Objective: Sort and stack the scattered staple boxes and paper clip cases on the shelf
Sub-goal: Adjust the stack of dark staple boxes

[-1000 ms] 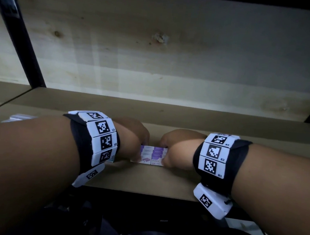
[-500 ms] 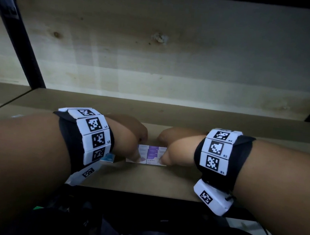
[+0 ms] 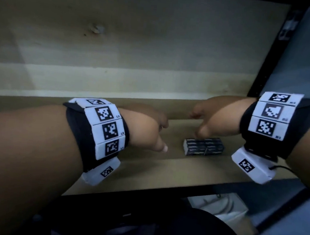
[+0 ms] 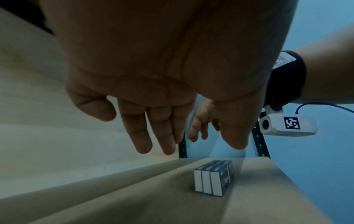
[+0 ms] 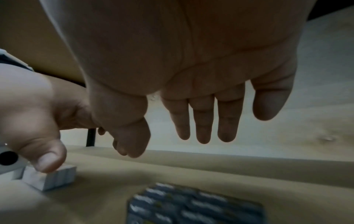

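Two bare hands above a wooden shelf (image 3: 145, 169), neither one holding anything. Left hand (image 3: 147, 130) hovering over the shelf board, fingers (image 4: 145, 136) hanging down loosely and a little apart, thumb free, nothing between them. Right hand (image 3: 212, 119) raised near the back panel, also relaxed, fingers (image 5: 203, 121) pointing down and almost straight, empty too.

Between the two hands, closer to the right one, a dark block of staple boxes (image 3: 203, 146) lying flat on the shelf, packed side by side in neat rows, touched by no hand. Seen from the left wrist, the same block (image 4: 214, 178) showing pale end faces toward the camera. In the right wrist view, a second small stack of pale boxes (image 5: 51, 177) resting on the shelf farther to the left, partly hidden behind the left thumb; contact there impossible to tell.

Black upright posts of the shelf frame (image 3: 264, 71) at the right side
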